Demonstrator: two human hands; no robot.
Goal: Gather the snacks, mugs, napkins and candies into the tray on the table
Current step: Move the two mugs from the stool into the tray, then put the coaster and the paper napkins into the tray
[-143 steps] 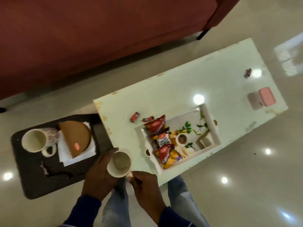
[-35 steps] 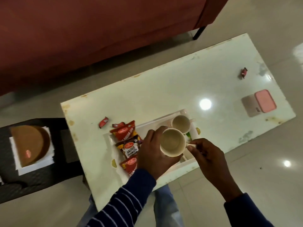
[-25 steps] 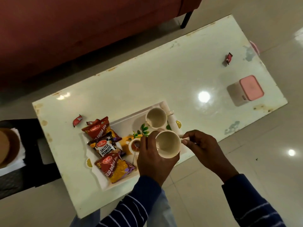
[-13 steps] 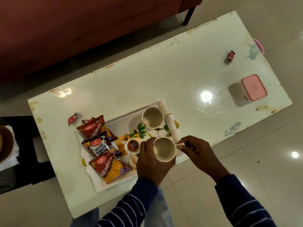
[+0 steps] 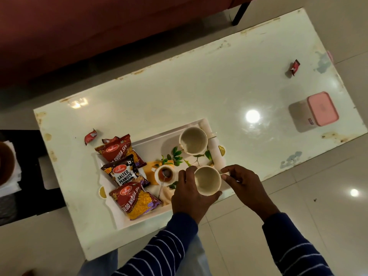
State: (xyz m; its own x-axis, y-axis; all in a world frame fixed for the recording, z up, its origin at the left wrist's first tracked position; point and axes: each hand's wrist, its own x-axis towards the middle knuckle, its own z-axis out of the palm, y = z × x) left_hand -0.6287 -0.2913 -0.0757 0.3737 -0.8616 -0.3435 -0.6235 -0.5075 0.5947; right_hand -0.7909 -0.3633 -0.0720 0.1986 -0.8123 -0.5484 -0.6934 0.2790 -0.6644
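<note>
A white tray (image 5: 151,142) with a leaf print lies near the table's front edge. Three snack packets (image 5: 124,172) fill its left end, and one cream mug (image 5: 193,140) stands at its far right corner. My left hand (image 5: 189,198) wraps a second cream mug (image 5: 207,181) over the tray's near right corner, while my right hand (image 5: 242,185) pinches its handle. Whether this mug touches the tray floor I cannot tell. Two red candies (image 5: 90,135) lie on the table just left of the tray. Another candy (image 5: 294,66) sits at the far right.
A white box with a pink lid (image 5: 312,111) stands at the table's right end. A dark side table (image 5: 29,176) at the left carries a brown disc on white napkins (image 5: 8,168). A red sofa (image 5: 99,26) runs behind the table.
Both hands carried the mug from the side table to the tray. Over the last second the mug has come down over the tray's near right corner.
</note>
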